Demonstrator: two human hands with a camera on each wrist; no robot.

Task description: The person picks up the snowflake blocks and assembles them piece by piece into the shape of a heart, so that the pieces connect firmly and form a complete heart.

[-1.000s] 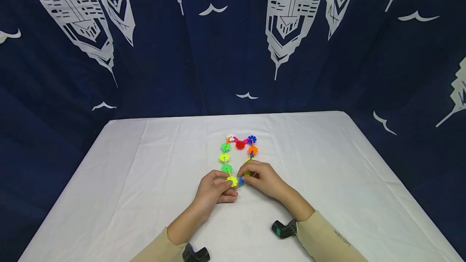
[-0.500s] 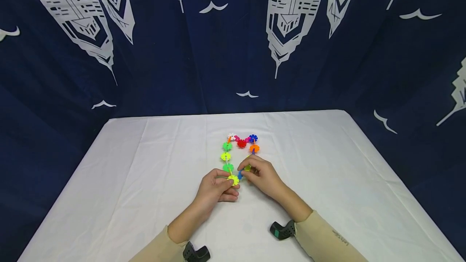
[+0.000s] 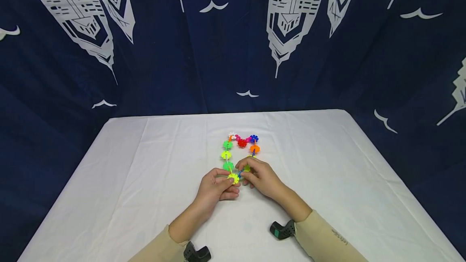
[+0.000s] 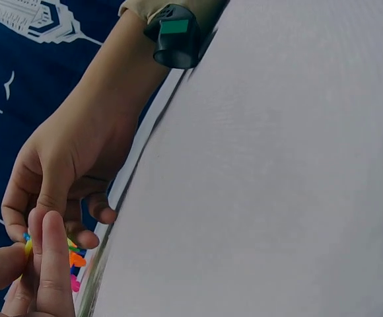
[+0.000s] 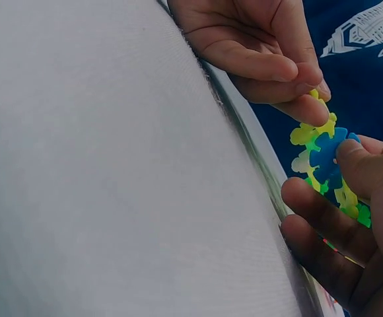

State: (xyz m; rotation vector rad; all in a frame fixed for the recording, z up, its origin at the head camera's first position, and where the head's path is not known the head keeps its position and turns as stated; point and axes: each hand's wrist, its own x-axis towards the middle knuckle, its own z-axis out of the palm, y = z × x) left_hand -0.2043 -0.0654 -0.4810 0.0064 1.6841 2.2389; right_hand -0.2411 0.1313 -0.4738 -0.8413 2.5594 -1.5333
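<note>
A loop of colourful plastic snowflake discs lies in front of me, with green discs (image 3: 228,165) down its left side and a red disc (image 3: 242,143) at the far end. My left hand (image 3: 214,185) pinches a yellow disc (image 3: 234,178) at the near end between thumb and fingers. Thumb and index finger of my right hand (image 3: 263,176) pinch a blue disc (image 5: 328,156), held edge-on against the yellow one. In the right wrist view the blue disc's slots show, and it overlaps the yellow disc. Part of the chain's right side is hidden behind my right hand.
A white cloth covers the table (image 3: 145,181). Behind it hangs a dark blue curtain (image 3: 225,60) with white building and bird prints. Black wrist cameras (image 3: 283,229) sit at both beige sleeves (image 3: 327,239).
The blue disc has shifted from lying beside the yellow disc to standing edge-on close against it. Both hands have risen slightly in the view, and the chain has moved a little with them.
</note>
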